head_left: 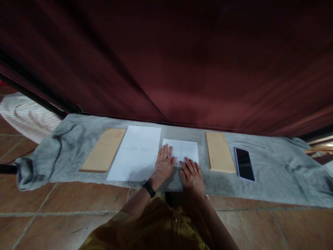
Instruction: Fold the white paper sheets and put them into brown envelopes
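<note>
A folded sheet of white paper lies flat on the grey cloth, with faint creases across it. My left hand rests on its left edge, palm down with the fingers stretched out. On the lower right part of the same sheet, my right hand lies with fingers spread. Left of my left hand is a larger stack or sheet of white paper, creased across the middle. Neither hand grips anything.
Brown envelopes lie at the left, and another brown envelope stack at the right. Beside it is a phone with a purple edge. A grey cloth covers the narrow bench. A dark red curtain hangs right behind it.
</note>
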`<state>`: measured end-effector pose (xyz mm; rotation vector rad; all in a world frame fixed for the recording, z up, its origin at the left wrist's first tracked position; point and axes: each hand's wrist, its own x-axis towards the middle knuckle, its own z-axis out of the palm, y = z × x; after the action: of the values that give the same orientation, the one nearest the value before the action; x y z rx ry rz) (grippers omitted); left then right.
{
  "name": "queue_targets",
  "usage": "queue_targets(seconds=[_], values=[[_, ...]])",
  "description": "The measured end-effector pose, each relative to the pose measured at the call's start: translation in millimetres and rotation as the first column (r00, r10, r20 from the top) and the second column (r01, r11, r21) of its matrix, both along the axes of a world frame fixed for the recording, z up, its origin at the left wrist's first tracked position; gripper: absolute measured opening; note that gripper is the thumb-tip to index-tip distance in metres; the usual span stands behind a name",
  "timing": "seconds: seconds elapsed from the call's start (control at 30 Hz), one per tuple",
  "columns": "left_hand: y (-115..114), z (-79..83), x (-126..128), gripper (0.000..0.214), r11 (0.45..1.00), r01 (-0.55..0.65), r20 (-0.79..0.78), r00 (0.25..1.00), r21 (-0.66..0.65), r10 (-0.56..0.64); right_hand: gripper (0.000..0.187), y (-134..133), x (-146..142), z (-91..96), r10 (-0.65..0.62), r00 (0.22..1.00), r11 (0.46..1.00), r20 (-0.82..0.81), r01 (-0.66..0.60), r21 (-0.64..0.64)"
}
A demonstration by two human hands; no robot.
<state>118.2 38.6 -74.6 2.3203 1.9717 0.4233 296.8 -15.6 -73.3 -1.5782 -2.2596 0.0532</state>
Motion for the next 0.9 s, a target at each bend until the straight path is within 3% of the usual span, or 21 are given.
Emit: queue_targets(seconds=[0.37, 0.63, 0.83, 0.9], values=[[-77, 3.1, -7, 0.065, 0.997, -0.061, -0.068, 0.996, 0.050, 0.065, 0.042, 0, 0, -0.8, 0.006, 1.000, 1.000, 0.000, -0.006, 0.009], [-88, 15.0, -7, 0.074, 0.992, -0.080, -0.096, 0.991, 0.099, 0.089, 0.043, 0, 1, -0.7, 0.015, 1.000, 1.000, -0.004, -0.015, 0.005], [-80, 20.4, 17, 0.058, 0.974, 0.208, -0.075, 0.977, 0.089, -0.201, 0.046, 0, 2, -2.6, 0.024, 1.000, 1.000, 0.003, -0.024, -0.009], [-78, 18.6, 22, 0.056, 0.968, 0.240, -0.075, 0.969, 0.076, -0.234, 0.047, 0, 3, -3.8, 0.023, 1.000, 1.000, -0.001, -0.023, -0.016]])
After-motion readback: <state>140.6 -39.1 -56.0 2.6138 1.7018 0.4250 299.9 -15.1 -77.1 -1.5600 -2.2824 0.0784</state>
